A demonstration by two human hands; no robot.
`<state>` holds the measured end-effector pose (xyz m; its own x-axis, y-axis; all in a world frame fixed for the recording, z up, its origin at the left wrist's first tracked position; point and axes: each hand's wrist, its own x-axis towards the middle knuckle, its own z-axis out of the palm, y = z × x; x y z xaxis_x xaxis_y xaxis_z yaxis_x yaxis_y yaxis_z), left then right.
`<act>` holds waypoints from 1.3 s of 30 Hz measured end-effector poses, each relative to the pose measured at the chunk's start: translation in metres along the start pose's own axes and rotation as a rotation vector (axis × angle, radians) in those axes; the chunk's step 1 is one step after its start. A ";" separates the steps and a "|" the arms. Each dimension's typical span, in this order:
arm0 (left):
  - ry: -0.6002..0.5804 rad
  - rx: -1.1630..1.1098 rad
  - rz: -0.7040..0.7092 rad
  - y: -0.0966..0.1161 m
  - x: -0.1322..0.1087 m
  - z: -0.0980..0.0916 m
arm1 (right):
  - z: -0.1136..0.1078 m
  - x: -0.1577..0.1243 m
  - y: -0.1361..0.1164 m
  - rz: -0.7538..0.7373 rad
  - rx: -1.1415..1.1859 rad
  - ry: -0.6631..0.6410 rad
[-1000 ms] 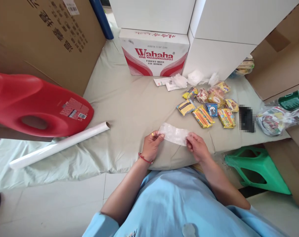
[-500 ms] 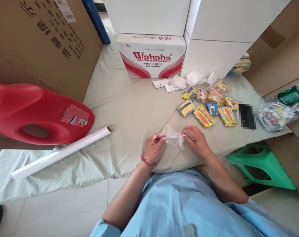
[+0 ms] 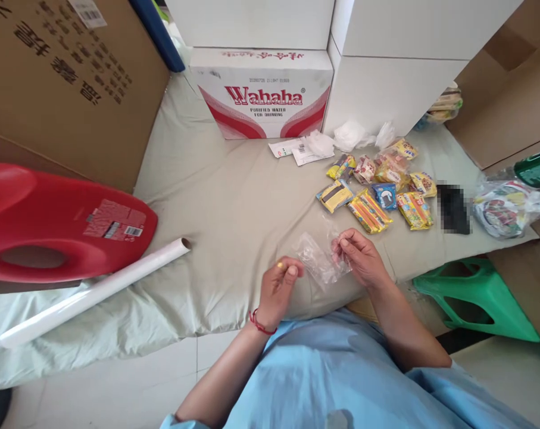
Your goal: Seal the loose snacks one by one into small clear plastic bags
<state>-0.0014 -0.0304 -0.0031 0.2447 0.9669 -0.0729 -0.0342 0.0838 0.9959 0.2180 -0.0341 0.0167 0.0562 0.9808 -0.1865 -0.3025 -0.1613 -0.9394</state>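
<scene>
A clear, thin plastic bag (image 3: 318, 260), crumpled and see-through, hangs over the near part of the sheet. My right hand (image 3: 362, 257) pinches its bunched right end between thumb and fingertips. At the bag's left side is my left hand (image 3: 275, 292), its fingers curled and thumb laid against the index finger; nothing shows between them, and the fingertips are close to the bag's edge. Beyond my hands lie small snack packs, among them a yellow-orange striped pack (image 3: 370, 211), a blue pack (image 3: 384, 196) and a yellow pack with a dark window (image 3: 334, 195).
A Wahaha water carton (image 3: 265, 98) stands at the back, with white crumpled plastic bags (image 3: 349, 136) before it. To the left are a red jug (image 3: 86, 208), a white roll (image 3: 100, 292) and a cardboard box (image 3: 73, 101). A green stool (image 3: 506, 298) stands at lower right.
My left hand has come off the bag and moved slightly down. My right hand keeps its pinch, turned more upright, and the bag now hangs more spread out.
</scene>
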 end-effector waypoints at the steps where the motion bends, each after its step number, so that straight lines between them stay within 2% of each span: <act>1: -0.055 -0.084 -0.108 0.002 0.000 0.005 | 0.003 0.001 0.001 -0.003 0.019 -0.026; 4: -0.047 -0.345 -0.382 0.003 0.006 0.019 | 0.011 0.003 0.002 0.009 0.027 -0.100; 7: 0.043 -0.475 -0.407 0.004 0.016 0.018 | 0.012 0.006 0.000 -0.004 -0.009 -0.076; 10: 0.198 -0.655 -0.389 0.010 0.023 -0.008 | 0.000 0.010 -0.007 -0.030 -0.028 0.083; 14: 0.252 -1.018 -0.626 0.024 0.028 -0.062 | -0.023 0.017 -0.010 0.024 -0.073 0.218; 17: 0.414 -1.157 -0.508 0.029 0.030 -0.088 | -0.031 0.020 -0.003 0.087 -0.104 0.213; 19: 0.502 -1.048 -0.390 0.026 0.030 -0.093 | -0.031 0.021 0.005 0.113 -0.144 0.197; 21: 0.543 -0.819 -0.338 0.020 0.029 -0.091 | -0.031 0.022 0.012 0.116 -0.206 0.196; 23: 0.631 -0.505 -0.274 0.015 0.026 -0.085 | -0.031 0.022 0.015 0.110 -0.270 0.200; 24: 0.692 -0.314 -0.198 0.014 0.023 -0.081 | -0.031 0.023 0.016 0.105 -0.294 0.197; 26: 0.770 0.100 0.045 0.021 0.017 -0.074 | -0.033 0.023 0.015 0.097 -0.324 0.182; 27: 0.747 0.286 0.174 0.028 0.016 -0.070 | -0.034 0.023 0.015 0.094 -0.331 0.175; 29: 0.578 0.547 0.361 0.045 0.019 -0.064 | -0.034 0.023 0.014 0.087 -0.338 0.169; 31: 0.374 0.648 0.411 0.059 0.033 -0.061 | -0.034 0.021 0.014 0.076 -0.355 0.170; 33: 0.239 0.660 0.311 0.066 0.057 -0.061 | -0.034 0.019 0.015 0.046 -0.413 0.165; 35: 0.119 0.709 0.103 0.063 0.087 -0.064 | -0.038 0.016 0.015 -0.009 -0.534 0.149; 37: -0.033 0.941 -0.024 0.054 0.111 -0.069 | -0.045 0.014 0.014 -0.084 -0.725 0.143; 39: -0.094 1.192 -0.064 0.043 0.122 -0.074 | -0.055 0.012 0.010 -0.162 -0.937 0.160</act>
<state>-0.0448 0.1090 0.0270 0.2850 0.9434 -0.1696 0.8882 -0.1934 0.4167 0.2679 -0.0297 -0.0112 0.1810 0.9835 -0.0065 0.5987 -0.1155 -0.7926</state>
